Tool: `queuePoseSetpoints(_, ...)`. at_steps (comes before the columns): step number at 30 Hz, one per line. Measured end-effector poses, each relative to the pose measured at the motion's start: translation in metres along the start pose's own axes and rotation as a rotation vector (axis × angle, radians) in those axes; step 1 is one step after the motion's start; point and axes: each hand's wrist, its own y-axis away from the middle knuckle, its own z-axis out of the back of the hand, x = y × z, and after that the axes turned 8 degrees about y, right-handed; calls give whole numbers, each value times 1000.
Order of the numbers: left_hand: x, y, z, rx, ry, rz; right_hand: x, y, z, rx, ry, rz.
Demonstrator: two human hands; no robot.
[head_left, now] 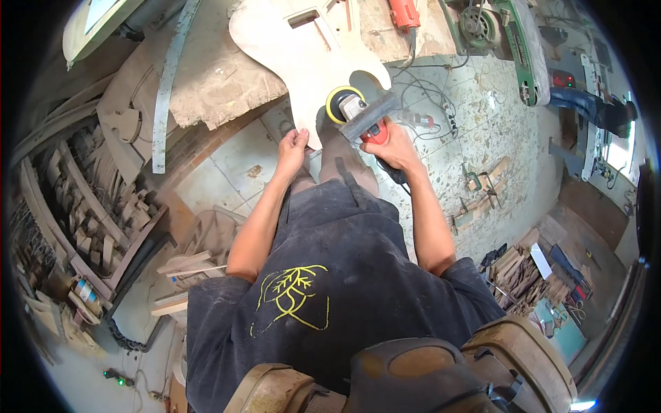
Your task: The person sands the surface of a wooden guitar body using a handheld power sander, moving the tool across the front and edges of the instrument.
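Workbench (206, 82): worn wooden top. Directly on it lie a guitar-shaped wooden blank (303, 55), overhanging the near edge, a long metal strip (167, 82) and a red power tool (405, 14). Tiled floor (227, 165) below.

A flat guitar-shaped wooden board (303, 62) lies on the workbench (220, 82) at the far middle. The left hand (292, 148) grips its near edge; just right of it, the right hand (392, 146) holds a power sander (358, 113) against the board's near right edge. A long metal strip (165, 82) lies left on the bench. Wood offcuts (103, 206) sit far left, a scrap pile (523, 275) near right.
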Motion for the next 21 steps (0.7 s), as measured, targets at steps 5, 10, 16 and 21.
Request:
queuePoseSetpoints(5, 4, -7, 4, -15, -66, -6, 1, 7, 6, 8, -7, 48)
queuePoseSetpoints(10, 4, -7, 5, -11, -50, 2, 10, -7, 4, -5, 19, 28)
queuePoseSetpoints(16, 3, -7, 5, -9, -34, -22, 6, -9, 2, 6, 38, 49)
queuePoseSetpoints(21, 1, -5, 5, 0, -55, -5, 0, -3, 7, -11, 27, 31)
